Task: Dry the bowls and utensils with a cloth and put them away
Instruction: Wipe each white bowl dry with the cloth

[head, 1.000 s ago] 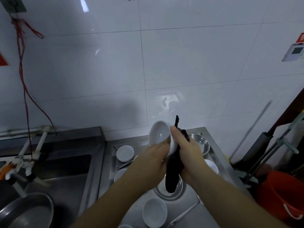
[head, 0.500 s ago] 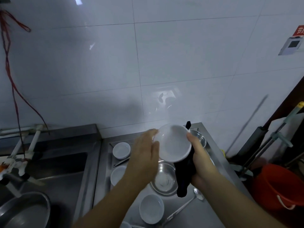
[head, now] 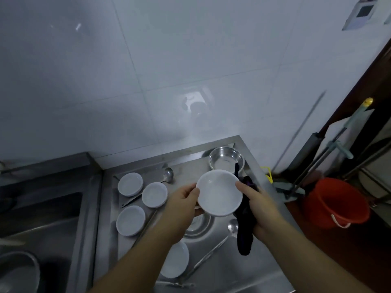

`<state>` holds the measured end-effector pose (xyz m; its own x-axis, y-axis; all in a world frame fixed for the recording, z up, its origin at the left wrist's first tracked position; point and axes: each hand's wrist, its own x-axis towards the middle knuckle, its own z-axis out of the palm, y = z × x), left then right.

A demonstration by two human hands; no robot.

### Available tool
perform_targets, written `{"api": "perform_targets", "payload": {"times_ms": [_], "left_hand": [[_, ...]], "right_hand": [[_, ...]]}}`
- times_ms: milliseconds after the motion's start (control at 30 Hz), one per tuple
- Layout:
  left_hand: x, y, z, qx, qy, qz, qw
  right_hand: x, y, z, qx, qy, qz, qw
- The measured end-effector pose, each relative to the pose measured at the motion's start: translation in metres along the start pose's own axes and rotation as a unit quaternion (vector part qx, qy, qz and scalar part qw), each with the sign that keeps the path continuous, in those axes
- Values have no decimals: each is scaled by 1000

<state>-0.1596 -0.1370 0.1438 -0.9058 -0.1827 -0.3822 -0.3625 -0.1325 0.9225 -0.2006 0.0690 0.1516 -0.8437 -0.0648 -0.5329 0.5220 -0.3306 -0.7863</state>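
Two bare forearms come up from the lower edge of the head view, each ending in a bare hand: the left hand (head: 183, 203) and the right hand (head: 262, 205). No sleeve edge shows on either arm as far as the picture reaches. Neither wrist carries a watch or band, the fingers bear no rings, and neither hand is gloved.

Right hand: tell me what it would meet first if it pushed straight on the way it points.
Probably the steel bowl at the counter's back corner; the right hand points up-left past the white dish it grips, though depth is unclear.
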Motion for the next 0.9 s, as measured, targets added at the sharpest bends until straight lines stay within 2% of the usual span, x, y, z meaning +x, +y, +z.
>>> {"api": "perform_targets", "payload": {"times_ms": [233,433,667,900], "left_hand": [[48,-45,58,15,-1,-99,995],[95,-90,102,3,33,-180,983],[150,-114,133,-1,61,-216,974],[192,-134,147,56,132,-230,963]], "right_hand": [[64,13,-69,-83,131,7,988],[118,15,-118,-117,147,81,979],[185,9,-139,-163,148,72,973],[234,17,-140,-208,126,59,968]]}}
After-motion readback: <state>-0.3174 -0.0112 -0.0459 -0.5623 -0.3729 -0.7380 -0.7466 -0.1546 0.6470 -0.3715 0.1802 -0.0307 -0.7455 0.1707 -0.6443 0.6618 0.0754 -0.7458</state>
